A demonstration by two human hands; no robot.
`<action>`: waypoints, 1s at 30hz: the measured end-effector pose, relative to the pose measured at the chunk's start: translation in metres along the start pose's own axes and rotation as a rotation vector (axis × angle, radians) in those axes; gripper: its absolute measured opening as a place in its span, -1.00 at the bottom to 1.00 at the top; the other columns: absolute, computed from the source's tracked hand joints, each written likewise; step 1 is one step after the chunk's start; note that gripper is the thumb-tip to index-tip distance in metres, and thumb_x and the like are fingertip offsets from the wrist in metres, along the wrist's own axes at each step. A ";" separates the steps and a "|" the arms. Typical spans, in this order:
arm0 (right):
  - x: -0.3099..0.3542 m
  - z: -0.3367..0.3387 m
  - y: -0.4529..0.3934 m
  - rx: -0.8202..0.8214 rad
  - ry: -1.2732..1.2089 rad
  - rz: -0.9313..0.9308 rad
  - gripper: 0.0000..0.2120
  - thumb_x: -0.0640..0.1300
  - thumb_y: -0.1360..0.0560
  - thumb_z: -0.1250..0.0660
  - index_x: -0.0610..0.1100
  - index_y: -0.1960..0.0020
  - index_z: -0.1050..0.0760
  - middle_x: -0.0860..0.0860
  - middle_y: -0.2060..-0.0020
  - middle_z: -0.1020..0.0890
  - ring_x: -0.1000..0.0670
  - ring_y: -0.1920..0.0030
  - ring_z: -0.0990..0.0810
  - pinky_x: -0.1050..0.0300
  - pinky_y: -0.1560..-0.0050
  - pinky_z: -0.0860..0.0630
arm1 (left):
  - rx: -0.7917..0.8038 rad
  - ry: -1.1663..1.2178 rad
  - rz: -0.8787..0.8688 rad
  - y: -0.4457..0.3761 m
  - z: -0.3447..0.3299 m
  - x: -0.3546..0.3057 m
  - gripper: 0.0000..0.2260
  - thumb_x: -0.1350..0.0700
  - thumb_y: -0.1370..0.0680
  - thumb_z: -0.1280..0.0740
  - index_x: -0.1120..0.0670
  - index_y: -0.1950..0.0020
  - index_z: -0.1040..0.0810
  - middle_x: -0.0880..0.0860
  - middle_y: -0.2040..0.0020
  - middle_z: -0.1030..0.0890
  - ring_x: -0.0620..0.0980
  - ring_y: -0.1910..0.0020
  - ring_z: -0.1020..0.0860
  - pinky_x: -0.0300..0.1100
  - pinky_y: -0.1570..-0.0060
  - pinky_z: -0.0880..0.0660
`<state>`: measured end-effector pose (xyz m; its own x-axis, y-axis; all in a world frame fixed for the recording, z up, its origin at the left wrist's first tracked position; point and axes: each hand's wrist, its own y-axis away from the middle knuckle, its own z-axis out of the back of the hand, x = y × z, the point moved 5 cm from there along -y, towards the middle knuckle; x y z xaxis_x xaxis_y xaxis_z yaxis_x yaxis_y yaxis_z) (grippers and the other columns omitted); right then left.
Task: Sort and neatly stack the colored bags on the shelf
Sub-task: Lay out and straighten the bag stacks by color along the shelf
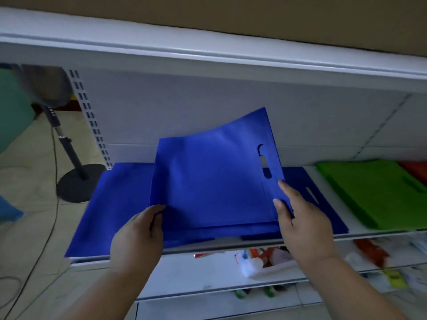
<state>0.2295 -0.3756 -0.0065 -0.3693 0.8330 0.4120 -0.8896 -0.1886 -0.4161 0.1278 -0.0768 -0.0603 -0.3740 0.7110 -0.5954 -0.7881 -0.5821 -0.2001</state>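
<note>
Above the blue stack on the shelf, the left hand and right hand each pinched a near corner of the blue bag, which looked light, thin and floppy, so two-corner holding seemed best.

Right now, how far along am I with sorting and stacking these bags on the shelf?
Partly done. The green bags already lie in their own flat stack, with something red behind it. In hand: your left hand and right hand hold a blue bag by its near corners, its far edge raised. Left: lay it flat, then square the blue pile, which is spread unevenly.
</note>
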 end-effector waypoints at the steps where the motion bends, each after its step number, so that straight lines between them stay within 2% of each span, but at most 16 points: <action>1: -0.018 0.007 -0.002 0.002 0.000 -0.021 -0.59 0.00 -0.58 -0.25 -0.02 -0.42 -0.43 -0.07 0.26 -0.63 -0.06 0.28 -0.56 0.07 0.31 -0.49 | 0.000 -0.002 -0.016 0.001 -0.012 -0.015 -0.75 0.09 -0.62 -0.22 -0.07 -0.26 -0.57 -0.04 -0.08 -0.66 0.04 0.03 -0.58 -0.18 0.30 -0.30; 3: -0.053 0.020 -0.009 0.006 0.003 -0.045 -0.59 0.02 -0.60 -0.23 0.01 -0.44 -0.39 -0.11 0.08 -0.67 -0.08 0.17 -0.59 0.07 0.21 -0.51 | 0.001 -0.001 -0.028 0.005 -0.035 -0.045 -0.74 0.10 -0.62 -0.22 -0.07 -0.26 -0.58 -0.02 -0.08 -0.66 0.06 0.04 -0.59 -0.17 0.29 -0.31; 5: -0.088 0.032 -0.016 0.046 -0.006 -0.079 -0.58 0.05 -0.61 -0.19 0.04 -0.46 -0.35 -0.07 -0.04 -0.66 -0.04 0.14 -0.58 0.08 0.16 -0.53 | 0.006 0.001 -0.031 0.011 -0.057 -0.074 -0.74 0.11 -0.62 -0.22 -0.07 -0.26 -0.57 -0.03 -0.06 -0.66 0.06 0.07 -0.59 -0.17 0.30 -0.33; 8: -0.139 0.039 -0.028 0.139 -0.013 -0.115 -0.57 0.06 -0.62 -0.15 0.05 -0.48 -0.30 -0.01 0.01 -0.64 -0.02 0.14 -0.56 0.03 0.13 -0.54 | 0.011 -0.028 -0.037 0.021 -0.088 -0.111 -0.73 0.12 -0.61 -0.22 -0.09 -0.26 -0.56 -0.02 -0.03 -0.66 -0.01 0.20 -0.50 -0.18 0.35 -0.29; 10: -0.169 0.033 -0.035 0.235 -0.021 -0.134 -0.56 0.05 -0.63 -0.14 0.03 -0.49 -0.27 0.01 -0.10 -0.61 0.00 0.05 -0.56 0.05 0.07 -0.53 | 0.034 -0.070 -0.038 0.026 -0.106 -0.129 -0.72 0.13 -0.62 -0.20 -0.08 -0.28 -0.55 0.00 -0.06 -0.64 -0.04 0.23 -0.46 -0.19 0.37 -0.28; 12: -0.192 0.023 -0.038 0.340 -0.037 -0.145 -0.55 0.02 -0.64 -0.15 0.01 -0.51 -0.23 0.00 -0.25 -0.56 -0.02 -0.10 -0.56 0.04 -0.04 -0.52 | 0.093 -0.168 -0.068 0.030 -0.122 -0.142 -0.69 0.13 -0.62 -0.17 -0.07 -0.32 -0.52 0.00 -0.11 -0.62 0.00 0.24 -0.50 -0.18 0.40 -0.32; 14: -0.209 0.012 -0.041 0.415 -0.032 -0.134 -0.54 -0.01 -0.64 -0.16 -0.02 -0.52 -0.22 -0.02 -0.31 -0.52 -0.04 -0.20 -0.54 0.09 -0.10 -0.49 | 0.168 -0.314 -0.116 0.035 -0.135 -0.150 -0.66 0.12 -0.62 -0.14 -0.07 -0.36 -0.47 -0.04 -0.13 -0.58 0.01 0.22 -0.54 -0.18 0.42 -0.35; 17: -0.230 0.002 -0.046 0.467 0.022 -0.111 -0.54 -0.02 -0.64 -0.17 -0.05 -0.51 -0.23 -0.04 -0.28 -0.54 -0.04 -0.17 -0.55 0.18 -0.01 -0.39 | 0.226 -0.418 -0.117 0.042 -0.146 -0.159 -0.66 0.09 -0.61 -0.14 -0.08 -0.37 -0.46 -0.08 -0.11 -0.54 -0.01 0.21 -0.55 -0.15 0.38 -0.45; 19: -0.239 -0.002 -0.049 0.491 0.052 -0.107 -0.54 -0.01 -0.64 -0.18 -0.06 -0.51 -0.24 -0.04 -0.27 -0.54 -0.05 -0.17 -0.55 0.16 -0.02 -0.43 | 0.239 -0.449 -0.107 0.047 -0.151 -0.165 -0.67 0.07 -0.61 -0.13 -0.09 -0.34 -0.47 -0.08 -0.09 -0.52 -0.01 0.22 -0.56 -0.14 0.35 -0.50; 21: -0.243 -0.006 -0.051 0.514 0.116 -0.072 -0.56 -0.01 -0.63 -0.20 -0.08 -0.48 -0.28 -0.05 -0.22 -0.56 -0.06 -0.14 -0.56 0.10 -0.05 -0.49 | 0.263 -0.481 -0.099 0.050 -0.156 -0.168 -0.69 0.06 -0.61 -0.12 -0.10 -0.31 -0.47 -0.07 -0.07 -0.49 -0.02 0.24 -0.54 -0.15 0.36 -0.47; 25: -0.243 -0.008 -0.053 0.536 0.263 0.013 -0.65 0.04 -0.60 -0.23 -0.08 -0.33 -0.39 -0.03 -0.06 -0.57 -0.06 0.03 -0.56 0.07 0.08 -0.51 | 0.293 -0.547 -0.083 0.053 -0.162 -0.171 -0.73 0.03 -0.63 -0.10 -0.12 -0.25 -0.50 -0.06 -0.06 -0.44 -0.04 0.25 -0.53 -0.18 0.36 -0.46; 30: -0.222 0.004 -0.057 0.478 0.393 0.087 -0.62 0.13 -0.56 -0.25 -0.04 -0.28 -0.39 -0.02 -0.09 -0.53 -0.05 -0.02 -0.54 0.12 0.14 -0.40 | 0.206 -0.538 -0.095 0.054 -0.155 -0.169 -0.79 -0.05 -0.62 -0.14 -0.07 -0.14 -0.53 -0.05 0.01 -0.39 -0.04 0.30 -0.49 -0.20 0.40 -0.41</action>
<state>0.3609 -0.5520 -0.0715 -0.4000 0.9161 0.0265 -0.9163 -0.4004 0.0111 0.2246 -0.2896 -0.0909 -0.4504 0.8880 -0.0924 -0.8890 -0.4556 -0.0457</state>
